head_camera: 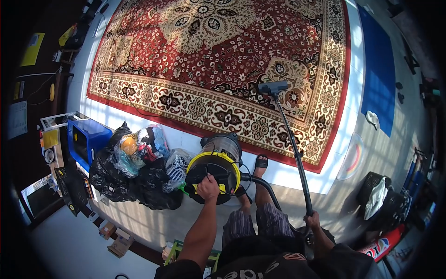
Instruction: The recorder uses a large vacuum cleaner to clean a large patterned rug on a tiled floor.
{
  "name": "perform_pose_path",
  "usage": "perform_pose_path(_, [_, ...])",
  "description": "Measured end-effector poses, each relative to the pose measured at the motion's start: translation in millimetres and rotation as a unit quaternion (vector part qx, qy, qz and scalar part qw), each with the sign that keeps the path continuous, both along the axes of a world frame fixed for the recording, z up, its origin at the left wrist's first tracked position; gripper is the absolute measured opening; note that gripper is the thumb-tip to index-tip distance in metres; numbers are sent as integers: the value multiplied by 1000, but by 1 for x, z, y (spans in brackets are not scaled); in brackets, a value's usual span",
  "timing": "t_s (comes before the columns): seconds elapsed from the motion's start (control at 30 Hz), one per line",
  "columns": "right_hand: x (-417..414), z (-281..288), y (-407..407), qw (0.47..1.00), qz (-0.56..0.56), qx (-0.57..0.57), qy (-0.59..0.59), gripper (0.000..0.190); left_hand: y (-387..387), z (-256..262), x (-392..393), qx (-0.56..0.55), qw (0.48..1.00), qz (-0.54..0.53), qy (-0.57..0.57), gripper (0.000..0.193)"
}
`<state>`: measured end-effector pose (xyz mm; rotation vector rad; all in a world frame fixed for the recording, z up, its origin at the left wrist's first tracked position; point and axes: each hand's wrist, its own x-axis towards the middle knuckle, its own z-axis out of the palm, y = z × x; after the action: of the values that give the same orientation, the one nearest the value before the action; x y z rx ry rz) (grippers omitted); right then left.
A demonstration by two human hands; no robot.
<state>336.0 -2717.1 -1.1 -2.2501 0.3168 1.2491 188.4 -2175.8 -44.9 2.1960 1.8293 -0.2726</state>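
A canister vacuum cleaner [228, 178] with a black lid, a yellow rim and a translucent drum stands in front of me. My left hand [208, 188] is closed at its top handle, and a thin black power cord [208, 166] loops beside the fingers. My right hand [312, 221] grips the handle end of the black vacuum wand [299, 164]. The wand slants up to a grey floor nozzle [273, 86], which rests on the red patterned carpet [223, 66] near its right corner. A ribbed black hose [266, 185] leaves the canister and passes beside my legs.
Black plastic bags [111, 171] and clear bags of cloth [153, 141] are heaped left of the canister, beside a blue bin [85, 141]. A blue mat [378, 69] lies right of the carpet. Black baskets [371, 191] stand at the right. Cardboard boxes [121, 242] sit lower left.
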Motion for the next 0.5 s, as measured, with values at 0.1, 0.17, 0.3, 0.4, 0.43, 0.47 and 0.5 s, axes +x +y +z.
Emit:
perform_pose_path(0.1, [124,-56,69,994,27,102,-15,18,0,8,3,3,1000,-7,5,47])
perform_pose_path(0.17, [212,-93,153,989,87,105,-51,15,2,11,2,10,1000,-7,-10,46])
perform_pose_path(0.3, [363,-110,355,973,150,104,-142,26,1,9,5,17,1000,-11,0,45])
perform_pose_path(0.4, [394,-74,511,970,73,203,-113,29,4,13,0,13,1000,3,-8,45])
perform_pose_path(0.43, [402,-77,537,952,51,267,-140,28,4,10,7,11,1000,-3,-12,45])
perform_pose_path(0.47, [392,-73,563,953,47,276,-118,27,4,10,5,11,1000,-3,-11,45])
perform_pose_path(0.5, [381,-67,580,953,44,284,-94,26,4,12,2,12,1000,-1,-9,45])
